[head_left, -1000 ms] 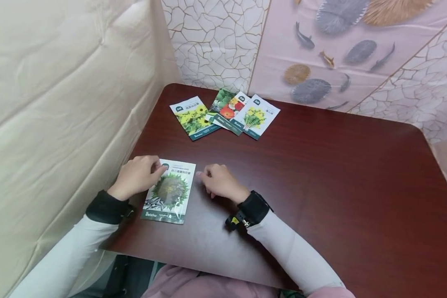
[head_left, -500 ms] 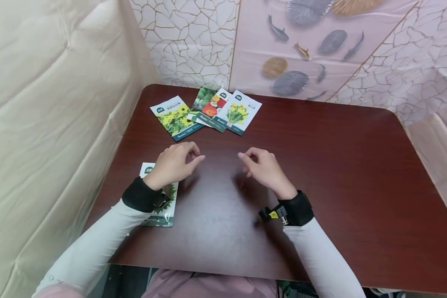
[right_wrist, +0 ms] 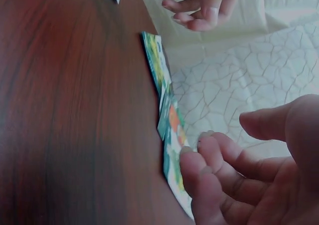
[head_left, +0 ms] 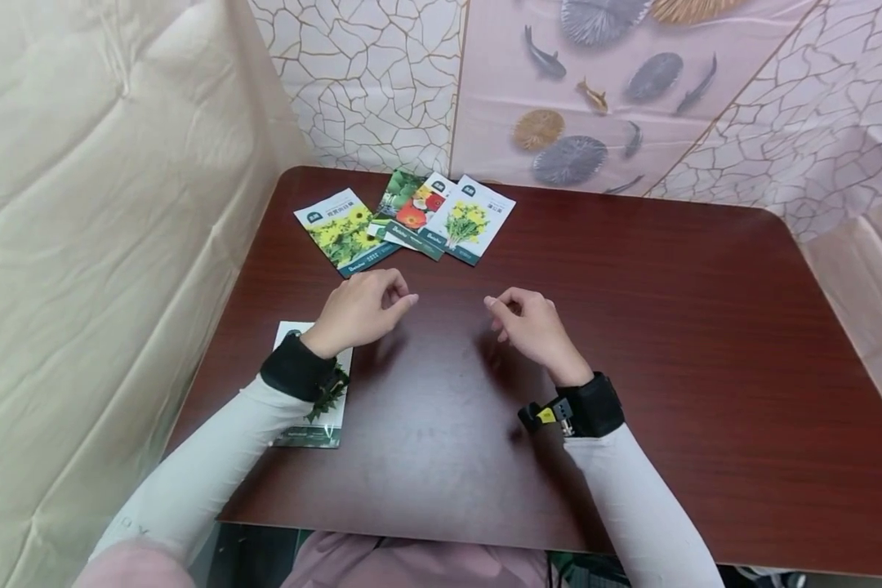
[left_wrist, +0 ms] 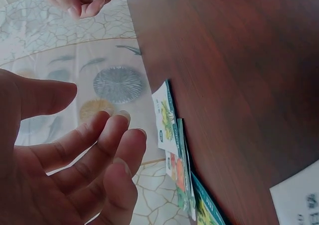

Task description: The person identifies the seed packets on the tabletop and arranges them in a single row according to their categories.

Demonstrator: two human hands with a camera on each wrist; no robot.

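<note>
My left hand (head_left: 363, 309) hovers over the table, its fingers loosely curled and nothing between them. Under its wrist lies a white seed packet (head_left: 331, 431) with a green bottom band, partly covered by the wrist and cuff. To the right, my right hand (head_left: 532, 328) hangs above the table with relaxed fingers, holding nothing. Beyond both hands a fan of seed packets lies at the back: one with yellow flowers (head_left: 347, 235), a green one (head_left: 397, 196), one with red and orange blooms (head_left: 415, 214), and one with a yellow bunch (head_left: 468, 222). The left wrist view shows thumb and fingers (left_wrist: 117, 135) apart.
The dark red-brown wooden table (head_left: 669, 367) runs wide to the right. A cream cloth (head_left: 118, 245) hangs along its left side, and a patterned curtain (head_left: 382, 90) stands behind its back edge.
Both hands have moved right and forward from around the near packet, and they are now farther apart. The head view has shifted right. The packets stay where they lie on the table.
</note>
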